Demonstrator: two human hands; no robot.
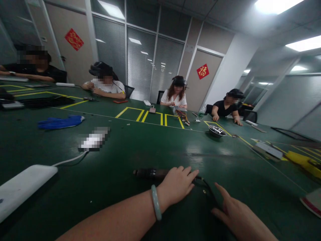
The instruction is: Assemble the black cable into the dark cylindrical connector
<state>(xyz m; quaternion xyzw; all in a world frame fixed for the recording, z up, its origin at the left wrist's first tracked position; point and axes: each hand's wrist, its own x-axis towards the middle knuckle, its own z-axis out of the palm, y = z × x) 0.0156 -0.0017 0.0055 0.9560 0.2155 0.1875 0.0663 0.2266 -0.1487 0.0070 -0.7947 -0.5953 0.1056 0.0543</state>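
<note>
A dark electric screwdriver (150,172) lies sideways on the green table in front of me, its tip pointing left. My left hand (177,184), with a pale green bangle at the wrist, lies over the rear part of the tool, fingers curled across it. A black cable (207,186) comes out of the tool's back end and bends down to the right. Close to that cable is my right hand (233,211), its thumb and forefinger apart and nothing visible between them; its other fingers are hidden.
On the left are a white power strip (27,190), a blurred-out device (94,140) on its cord and a blue glove (61,122). A metal bowl (217,131) and a water bottle (200,113) stand farther right. Several people sit across the table (120,147).
</note>
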